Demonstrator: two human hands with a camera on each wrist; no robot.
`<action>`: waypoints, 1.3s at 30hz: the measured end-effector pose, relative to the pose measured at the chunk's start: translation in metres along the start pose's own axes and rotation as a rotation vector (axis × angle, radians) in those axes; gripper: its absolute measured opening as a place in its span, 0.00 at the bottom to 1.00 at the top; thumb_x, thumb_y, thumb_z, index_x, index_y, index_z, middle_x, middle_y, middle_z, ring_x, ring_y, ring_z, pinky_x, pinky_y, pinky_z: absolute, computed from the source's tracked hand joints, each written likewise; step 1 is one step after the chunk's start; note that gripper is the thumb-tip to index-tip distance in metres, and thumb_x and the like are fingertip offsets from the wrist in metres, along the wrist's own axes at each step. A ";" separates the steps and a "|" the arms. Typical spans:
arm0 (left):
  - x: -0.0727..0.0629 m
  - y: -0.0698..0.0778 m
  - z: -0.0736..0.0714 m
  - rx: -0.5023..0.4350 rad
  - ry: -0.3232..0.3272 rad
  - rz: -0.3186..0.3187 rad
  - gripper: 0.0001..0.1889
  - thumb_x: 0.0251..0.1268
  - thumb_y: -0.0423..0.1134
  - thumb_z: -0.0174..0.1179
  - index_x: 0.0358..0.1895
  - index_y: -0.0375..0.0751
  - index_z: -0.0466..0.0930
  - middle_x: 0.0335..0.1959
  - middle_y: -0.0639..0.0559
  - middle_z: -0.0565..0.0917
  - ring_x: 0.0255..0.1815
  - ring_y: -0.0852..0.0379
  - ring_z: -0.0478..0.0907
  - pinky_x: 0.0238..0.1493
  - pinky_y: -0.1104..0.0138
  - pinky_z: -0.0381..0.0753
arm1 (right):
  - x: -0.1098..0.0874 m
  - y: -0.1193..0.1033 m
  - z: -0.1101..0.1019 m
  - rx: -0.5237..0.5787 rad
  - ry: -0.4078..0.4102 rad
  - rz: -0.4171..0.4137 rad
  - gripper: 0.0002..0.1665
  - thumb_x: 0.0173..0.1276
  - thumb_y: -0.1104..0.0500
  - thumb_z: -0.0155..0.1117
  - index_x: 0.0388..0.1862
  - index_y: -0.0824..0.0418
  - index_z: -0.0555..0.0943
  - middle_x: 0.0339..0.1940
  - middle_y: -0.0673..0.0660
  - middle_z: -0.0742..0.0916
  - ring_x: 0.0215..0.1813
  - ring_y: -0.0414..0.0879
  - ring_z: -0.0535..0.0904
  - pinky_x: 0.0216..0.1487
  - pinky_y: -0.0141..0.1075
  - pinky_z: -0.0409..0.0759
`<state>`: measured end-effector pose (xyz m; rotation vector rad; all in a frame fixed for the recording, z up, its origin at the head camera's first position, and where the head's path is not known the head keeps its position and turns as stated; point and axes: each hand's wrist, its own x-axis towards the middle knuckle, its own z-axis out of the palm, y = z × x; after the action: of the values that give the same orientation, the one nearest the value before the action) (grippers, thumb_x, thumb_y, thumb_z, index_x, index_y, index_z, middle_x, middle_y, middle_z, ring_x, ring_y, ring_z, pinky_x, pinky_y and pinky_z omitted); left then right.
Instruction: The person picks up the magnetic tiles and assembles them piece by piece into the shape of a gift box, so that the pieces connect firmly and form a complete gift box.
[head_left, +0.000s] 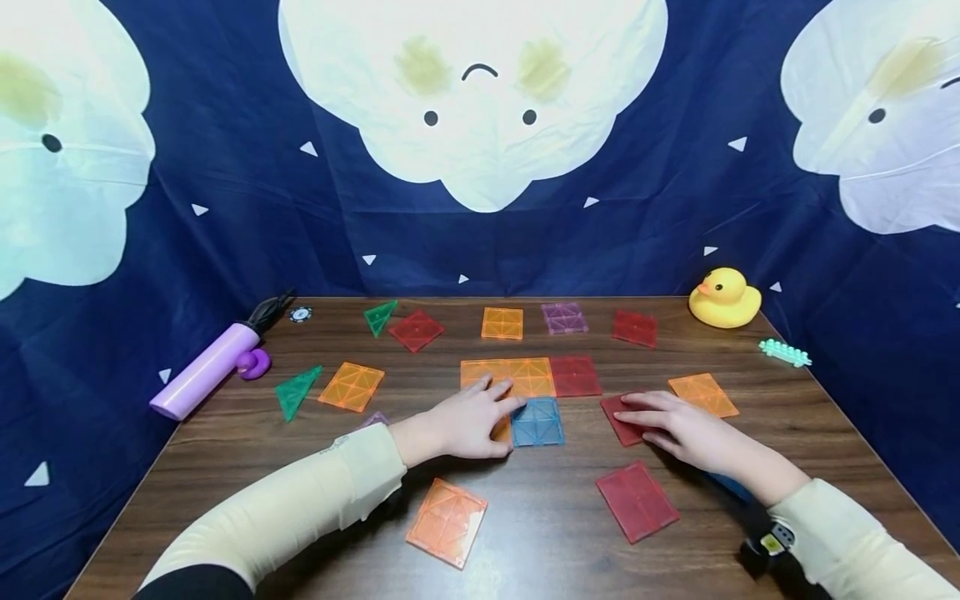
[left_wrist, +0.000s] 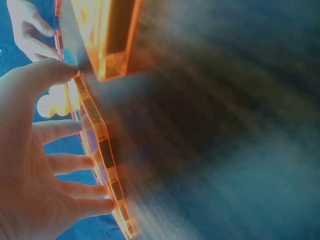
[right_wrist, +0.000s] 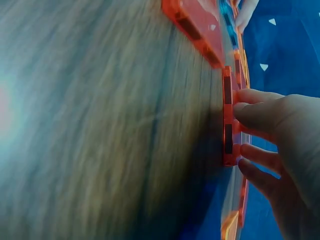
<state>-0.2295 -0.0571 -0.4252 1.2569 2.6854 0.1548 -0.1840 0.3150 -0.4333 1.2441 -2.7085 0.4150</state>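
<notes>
On the wooden table, my left hand (head_left: 468, 423) spreads its fingers over a group of flat, see-through magnetic tiles. Its fingertips touch orange tiles (head_left: 536, 375) and the top of a blue square tile (head_left: 538, 425); the thumb rests at the group's near edge. A red square tile (head_left: 576, 377) adjoins the group's right side. My right hand (head_left: 686, 425) rests its fairly straight fingers on another red tile (head_left: 613, 421), which lies flat and apart from the group. In the right wrist view, thumb and fingers touch this red tile (right_wrist: 228, 145). Part of it is hidden under the hand.
Loose tiles lie around: a red one (head_left: 637, 502) and an orange one (head_left: 447, 523) nearer me, others along the back. A blue tile (head_left: 729, 486) is partly under my right wrist. A purple cylinder (head_left: 206, 371) stands left, a yellow rubber duck (head_left: 724, 298) back right.
</notes>
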 end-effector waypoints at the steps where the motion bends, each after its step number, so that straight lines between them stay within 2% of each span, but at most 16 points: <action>1: 0.000 0.000 0.000 -0.002 0.004 0.002 0.39 0.67 0.56 0.62 0.78 0.48 0.65 0.77 0.33 0.61 0.73 0.23 0.59 0.71 0.43 0.64 | 0.002 -0.001 -0.001 0.001 -0.010 -0.003 0.30 0.63 0.70 0.72 0.65 0.57 0.83 0.65 0.61 0.82 0.63 0.59 0.78 0.55 0.57 0.80; 11: -0.002 0.002 -0.001 -0.027 -0.011 -0.008 0.38 0.67 0.56 0.61 0.78 0.48 0.65 0.78 0.33 0.60 0.74 0.23 0.57 0.72 0.44 0.62 | 0.028 -0.016 0.009 0.041 -0.116 -0.019 0.30 0.68 0.64 0.71 0.69 0.57 0.80 0.68 0.63 0.78 0.67 0.59 0.73 0.59 0.55 0.78; 18: 0.000 0.002 0.000 -0.013 -0.010 -0.004 0.38 0.68 0.56 0.61 0.79 0.49 0.64 0.78 0.34 0.60 0.74 0.24 0.57 0.73 0.45 0.61 | 0.046 -0.027 0.016 0.006 -0.081 -0.036 0.28 0.67 0.61 0.73 0.67 0.58 0.81 0.64 0.63 0.80 0.62 0.56 0.75 0.55 0.50 0.81; 25: -0.002 0.002 0.001 -0.024 -0.010 -0.013 0.38 0.67 0.56 0.61 0.78 0.49 0.65 0.79 0.35 0.60 0.74 0.24 0.57 0.73 0.45 0.61 | 0.056 -0.029 0.018 0.016 -0.079 -0.028 0.28 0.67 0.58 0.74 0.66 0.58 0.81 0.62 0.61 0.80 0.60 0.55 0.74 0.55 0.50 0.81; 33: -0.003 0.003 -0.002 -0.018 -0.026 -0.031 0.38 0.68 0.56 0.60 0.79 0.49 0.64 0.79 0.36 0.59 0.75 0.26 0.56 0.73 0.45 0.61 | 0.071 -0.024 0.026 0.087 -0.086 0.023 0.39 0.67 0.46 0.73 0.74 0.56 0.73 0.73 0.62 0.72 0.73 0.58 0.65 0.65 0.56 0.74; 39: 0.001 0.006 -0.001 -0.021 -0.052 -0.049 0.40 0.68 0.57 0.61 0.80 0.49 0.62 0.80 0.37 0.57 0.77 0.28 0.54 0.74 0.45 0.60 | 0.082 -0.019 0.030 0.165 -0.173 0.066 0.47 0.68 0.38 0.70 0.79 0.57 0.67 0.80 0.65 0.63 0.80 0.68 0.52 0.70 0.65 0.63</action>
<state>-0.2253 -0.0527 -0.4228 1.1720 2.6604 0.1415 -0.2232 0.2351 -0.4388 1.2886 -2.9190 0.5757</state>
